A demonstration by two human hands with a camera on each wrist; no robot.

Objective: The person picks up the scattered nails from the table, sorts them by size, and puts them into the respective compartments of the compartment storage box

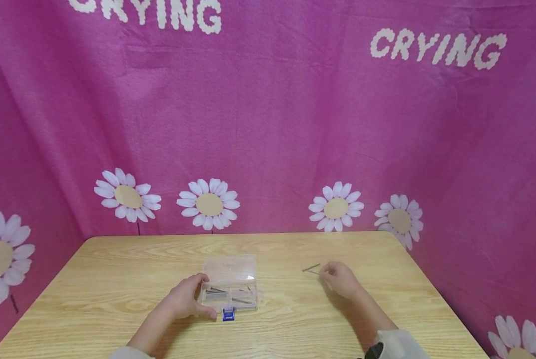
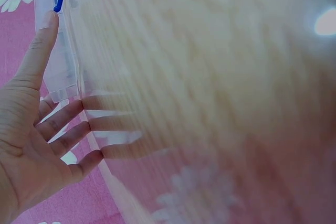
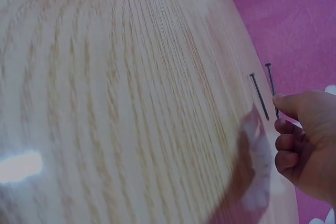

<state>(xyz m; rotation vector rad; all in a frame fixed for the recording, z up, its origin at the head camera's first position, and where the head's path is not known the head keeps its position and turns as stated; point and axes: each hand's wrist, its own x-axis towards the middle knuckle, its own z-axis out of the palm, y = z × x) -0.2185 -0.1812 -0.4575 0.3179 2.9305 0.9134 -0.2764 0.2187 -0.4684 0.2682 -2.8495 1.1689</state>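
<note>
A clear plastic compartment box (image 1: 219, 307) stands on the table with its lid (image 1: 229, 268) raised at the back and a blue latch (image 1: 228, 314) at the front. My left hand (image 1: 187, 297) spans the box's left end, thumb along the front by the latch and fingers at the back corner. Several nails (image 1: 216, 290) lie in its compartments. Off to the right, my right hand (image 1: 341, 280) pinches a nail (image 3: 271, 80) between thumb and forefinger, its head pointing away from the hand. Close beside that one, a second nail (image 3: 259, 97) lies on the table.
The wood-grain table (image 1: 276, 339) has a glossy top that reflects the hands. A pink curtain (image 1: 268, 124) with daisies and white lettering surrounds its back and sides.
</note>
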